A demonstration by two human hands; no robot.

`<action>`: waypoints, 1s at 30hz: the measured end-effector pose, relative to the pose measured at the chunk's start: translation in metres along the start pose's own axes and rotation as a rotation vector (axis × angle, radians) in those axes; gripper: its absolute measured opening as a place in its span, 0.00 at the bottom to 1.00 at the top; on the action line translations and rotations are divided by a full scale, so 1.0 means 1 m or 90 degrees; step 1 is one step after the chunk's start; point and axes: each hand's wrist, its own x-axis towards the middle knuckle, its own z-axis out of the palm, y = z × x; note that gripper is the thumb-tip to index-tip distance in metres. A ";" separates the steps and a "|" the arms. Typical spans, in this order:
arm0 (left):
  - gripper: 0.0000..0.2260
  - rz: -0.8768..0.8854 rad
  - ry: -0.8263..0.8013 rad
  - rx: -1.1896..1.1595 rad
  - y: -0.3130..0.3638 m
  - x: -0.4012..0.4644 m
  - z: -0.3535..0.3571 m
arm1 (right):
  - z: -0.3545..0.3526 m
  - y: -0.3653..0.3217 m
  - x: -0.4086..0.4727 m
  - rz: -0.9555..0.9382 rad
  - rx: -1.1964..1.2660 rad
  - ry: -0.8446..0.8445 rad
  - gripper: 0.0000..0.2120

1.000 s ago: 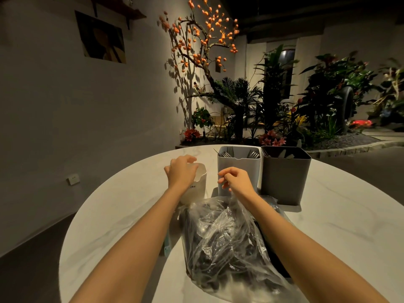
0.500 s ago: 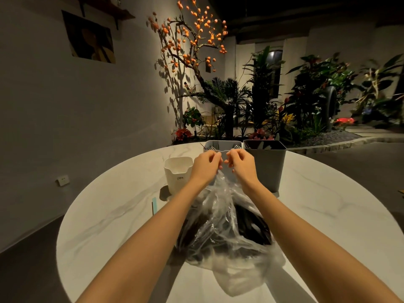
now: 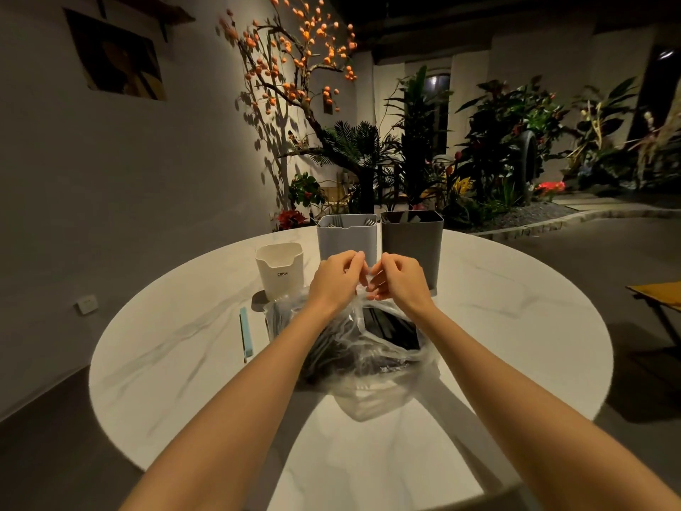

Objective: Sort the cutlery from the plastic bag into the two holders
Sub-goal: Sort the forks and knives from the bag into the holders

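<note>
A clear plastic bag (image 3: 372, 366) full of dark cutlery lies in the middle of the round white table (image 3: 516, 319). My left hand (image 3: 337, 280) and my right hand (image 3: 400, 280) meet above it and both pinch the bag's gathered top between curled fingers. Just behind my hands stand two square holders side by side: a light grey holder (image 3: 346, 236) with fork tips showing at its rim, and a dark grey holder (image 3: 412, 236) with cutlery ends inside.
A small white cup-like container (image 3: 279, 269) stands left of the light grey holder. A thin light blue stick-like object (image 3: 245, 333) lies on the table left of the bag. Plants and a tree fill the space beyond the far edge.
My left hand left the white container and joined the right at the bag's top. Both hands have since stayed pinched on the plastic, slightly lower in front of the holders.
</note>
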 end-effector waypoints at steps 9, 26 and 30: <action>0.19 0.158 -0.088 0.158 -0.027 -0.035 -0.002 | -0.004 0.043 -0.013 -0.059 -0.412 -0.067 0.18; 0.34 -0.025 -0.130 0.189 -0.053 -0.051 -0.012 | 0.008 0.039 -0.023 -0.029 -0.594 -0.114 0.22; 0.37 0.011 -0.158 0.111 -0.051 -0.050 -0.008 | 0.015 0.026 -0.025 0.011 -0.648 -0.192 0.34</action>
